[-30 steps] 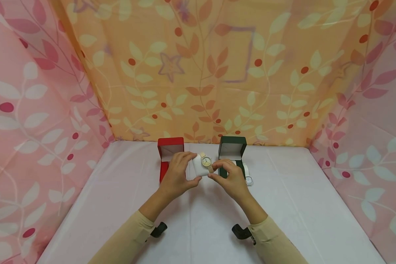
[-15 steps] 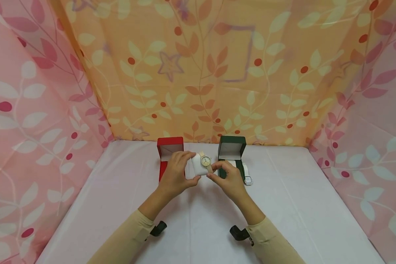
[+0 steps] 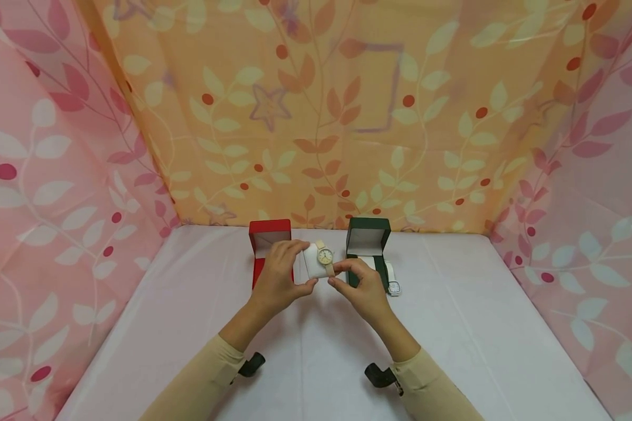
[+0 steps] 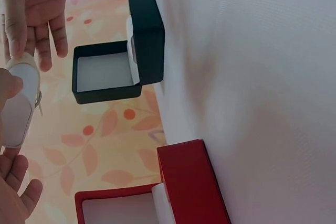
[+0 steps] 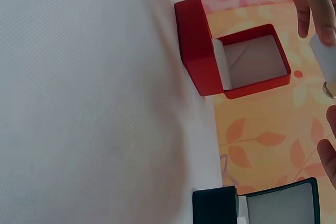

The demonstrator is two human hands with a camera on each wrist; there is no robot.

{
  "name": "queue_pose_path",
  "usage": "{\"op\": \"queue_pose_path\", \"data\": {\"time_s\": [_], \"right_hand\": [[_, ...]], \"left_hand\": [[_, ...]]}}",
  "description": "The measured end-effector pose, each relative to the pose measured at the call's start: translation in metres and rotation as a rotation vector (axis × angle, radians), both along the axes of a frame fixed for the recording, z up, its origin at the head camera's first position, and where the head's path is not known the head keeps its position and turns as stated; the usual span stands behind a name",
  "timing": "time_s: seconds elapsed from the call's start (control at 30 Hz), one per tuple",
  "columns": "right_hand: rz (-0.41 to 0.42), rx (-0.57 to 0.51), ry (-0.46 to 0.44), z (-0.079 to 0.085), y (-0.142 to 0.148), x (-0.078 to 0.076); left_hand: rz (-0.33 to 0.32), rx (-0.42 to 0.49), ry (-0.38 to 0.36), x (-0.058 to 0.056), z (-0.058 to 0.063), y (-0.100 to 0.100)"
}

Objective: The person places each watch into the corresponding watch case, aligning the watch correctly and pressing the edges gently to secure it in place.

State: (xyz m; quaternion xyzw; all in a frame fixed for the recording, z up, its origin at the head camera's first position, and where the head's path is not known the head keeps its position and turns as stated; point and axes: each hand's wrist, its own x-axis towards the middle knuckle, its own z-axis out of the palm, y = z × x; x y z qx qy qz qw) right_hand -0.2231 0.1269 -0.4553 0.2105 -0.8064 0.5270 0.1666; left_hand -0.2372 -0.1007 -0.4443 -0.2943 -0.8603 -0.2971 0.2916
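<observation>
A watch (image 3: 325, 256) with a cream strap and a round, gold-rimmed dial lies around a white cushion (image 3: 311, 264). My left hand (image 3: 276, 276) grips the cushion between thumb and fingers at its left side. On the right, thumb and fingertips of my right hand (image 3: 367, 290) pinch the lower end of the strap. The cushion is held up above the table, in front of the two boxes. In the left wrist view the plain side of the cushion (image 4: 20, 103) shows. The right wrist view catches only an edge of the cushion (image 5: 324, 59).
Behind my left hand stands an open red box (image 3: 270, 226), partly hidden. An open dark green box (image 3: 368, 224) stands behind my right hand, with something white inside. A white watch (image 3: 394, 287) with a squarish dial lies beside it. Patterned cloth (image 3: 316, 117) hangs behind the table.
The head view has shifted slightly. Both hands have drifted a little to the left with the cushion and watch, keeping the same hold. The boxes stay as they were.
</observation>
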Motion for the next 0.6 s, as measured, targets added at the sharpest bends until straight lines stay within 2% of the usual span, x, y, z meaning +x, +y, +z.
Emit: {"op": "queue_pose_path", "data": {"time_s": [0.13, 0.33, 0.5, 0.6], "right_hand": [[-0.009, 0.019, 0.024, 0.006, -0.001, 0.004], [-0.003, 0.002, -0.002, 0.028, -0.003, 0.020], [-0.002, -0.030, -0.055, 0.011, 0.003, 0.011], [0.018, -0.016, -0.006, 0.001, 0.010, 0.004]], "left_hand": [[-0.003, 0.011, -0.009, 0.001, 0.000, 0.000], [-0.016, 0.037, -0.030, 0.002, 0.000, 0.002], [-0.038, 0.066, -0.039, 0.003, -0.001, 0.005], [-0.060, 0.081, -0.047, 0.004, -0.003, 0.006]]}}
